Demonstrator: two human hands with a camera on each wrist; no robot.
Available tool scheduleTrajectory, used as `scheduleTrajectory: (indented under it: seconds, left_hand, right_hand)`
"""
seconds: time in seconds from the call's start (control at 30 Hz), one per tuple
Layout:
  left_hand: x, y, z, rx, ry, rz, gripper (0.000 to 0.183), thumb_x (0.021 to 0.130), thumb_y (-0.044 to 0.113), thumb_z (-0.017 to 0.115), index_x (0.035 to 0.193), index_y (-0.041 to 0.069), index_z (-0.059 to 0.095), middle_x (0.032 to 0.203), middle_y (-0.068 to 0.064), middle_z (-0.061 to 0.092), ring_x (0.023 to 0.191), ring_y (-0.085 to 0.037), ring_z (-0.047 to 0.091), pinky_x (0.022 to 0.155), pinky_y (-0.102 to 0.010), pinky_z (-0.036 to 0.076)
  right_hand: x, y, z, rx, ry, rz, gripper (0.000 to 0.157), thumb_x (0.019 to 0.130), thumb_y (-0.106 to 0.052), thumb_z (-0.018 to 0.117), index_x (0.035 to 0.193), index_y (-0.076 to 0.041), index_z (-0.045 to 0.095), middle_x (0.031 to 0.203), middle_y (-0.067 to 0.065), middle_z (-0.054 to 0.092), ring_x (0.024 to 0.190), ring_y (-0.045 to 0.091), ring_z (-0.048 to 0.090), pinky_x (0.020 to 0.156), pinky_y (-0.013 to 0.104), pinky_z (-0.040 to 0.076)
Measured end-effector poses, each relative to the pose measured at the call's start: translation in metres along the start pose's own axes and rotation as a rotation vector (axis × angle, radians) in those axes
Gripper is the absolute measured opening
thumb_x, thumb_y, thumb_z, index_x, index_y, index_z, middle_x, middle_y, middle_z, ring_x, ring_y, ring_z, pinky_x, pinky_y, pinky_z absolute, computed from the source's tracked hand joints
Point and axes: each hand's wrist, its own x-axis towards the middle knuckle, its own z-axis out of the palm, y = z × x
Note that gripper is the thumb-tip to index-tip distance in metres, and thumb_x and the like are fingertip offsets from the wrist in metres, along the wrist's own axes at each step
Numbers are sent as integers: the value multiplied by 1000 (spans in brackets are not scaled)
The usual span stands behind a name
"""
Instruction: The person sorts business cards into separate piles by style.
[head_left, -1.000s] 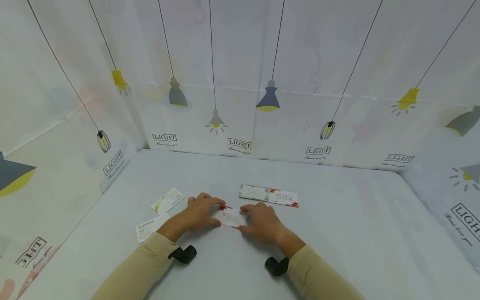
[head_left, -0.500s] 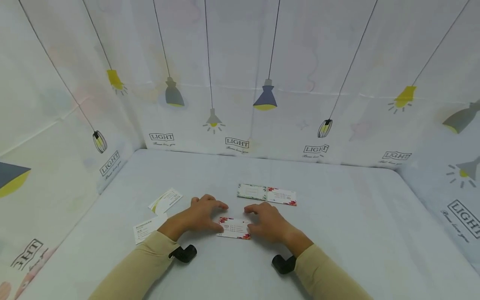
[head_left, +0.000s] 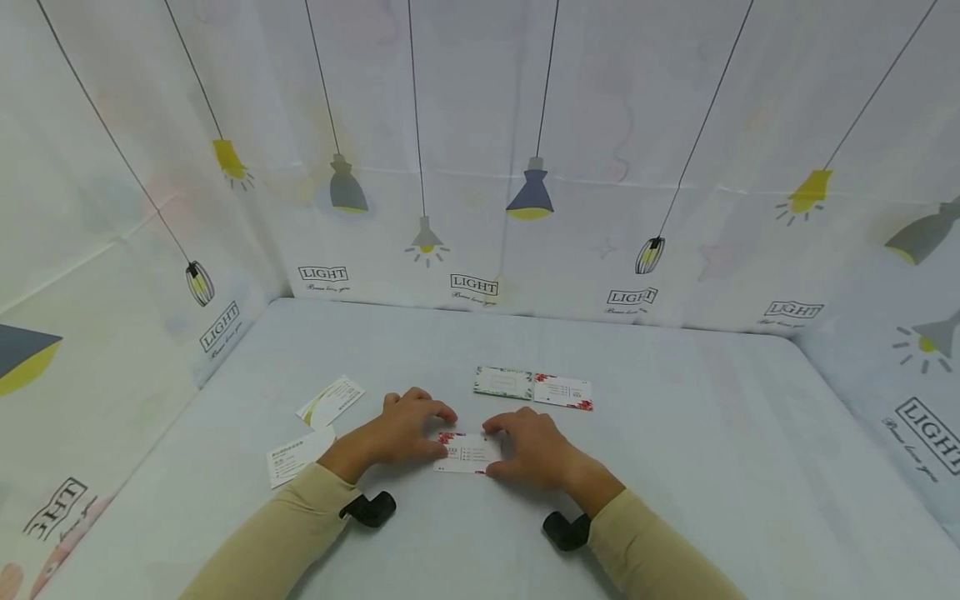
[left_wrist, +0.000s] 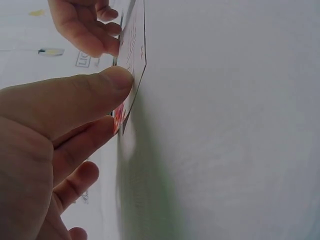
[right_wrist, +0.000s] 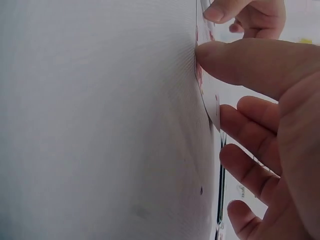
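Note:
A white business card with red flower corners [head_left: 471, 454] lies close over the table between both hands in the head view. At its left end is my left hand [head_left: 408, 427]; the left wrist view shows the thumb [left_wrist: 117, 79] on the card's face and the index fingertip at a red corner. My right hand [head_left: 536, 450] grips the opposite end, thumb at the near edge and index finger toward the far edge. In the right wrist view, the right thumb [right_wrist: 212, 57] presses the card, and the other fingers are loosely bent behind it.
Beyond the hands, a green-leaf-bordered card [head_left: 502, 382] lies beside another red-flowered card [head_left: 562, 392]. A yellow-and-white card [head_left: 332, 402] and a white printed card [head_left: 296, 458] lie on the left. Lamp-printed curtains [head_left: 480, 100] surround the white table [head_left: 712, 450].
The card between the hands has turned from a slant to nearly straight and come nearer. After spreading slightly apart from it, the right hand has moved back left onto its end.

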Motion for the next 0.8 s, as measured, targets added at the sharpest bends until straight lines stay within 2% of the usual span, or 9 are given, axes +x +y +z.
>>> scheduleTrajectory:
  seconds: [0.13, 0.27, 0.47, 0.63, 0.8]
  left_hand:
    - [-1, -1, -1, -11, -17, 6, 47, 79, 33, 86, 121, 22, 69, 119, 2, 56, 117, -22, 43, 90, -47, 26]
    - [-2, -2, -1, -4, -32, 38, 55, 74, 36, 89, 123, 22, 68, 116, 6, 58, 115, -19, 44, 88, -46, 26]
    - [2, 1, 1, 26, -8, 58, 45, 81, 32, 83, 122, 22, 68, 116, 6, 58, 117, -20, 43, 90, -47, 25]
    - [13, 9, 1, 22, 51, 67, 42, 82, 30, 82, 121, 23, 69, 113, 5, 60, 118, -21, 44, 92, -49, 24]
    - [33, 22, 2, 19, 98, 68, 46, 82, 37, 83, 124, 23, 69, 119, -1, 62, 119, -23, 45, 91, -47, 26]
  right_hand:
    - [1, 0, 0, -57, 17, -31, 51, 83, -35, 80, 127, -14, 67, 111, 0, 65, 102, 21, 52, 91, 45, 39]
    - [1, 3, 0, -67, 32, -23, 50, 85, -36, 78, 128, -14, 67, 112, 1, 65, 103, 21, 52, 91, 44, 41]
    - [-1, 7, -6, -3, 64, 10, 50, 85, -32, 80, 129, -13, 66, 117, 0, 64, 106, 21, 54, 91, 43, 45]
    - [-7, 13, -14, 28, 124, 51, 54, 83, -32, 82, 130, -14, 66, 116, 1, 63, 107, 22, 54, 91, 43, 46]
    - [-15, 28, -24, 54, 174, 121, 51, 85, -28, 80, 131, -14, 64, 120, 6, 61, 110, 25, 53, 94, 46, 45]
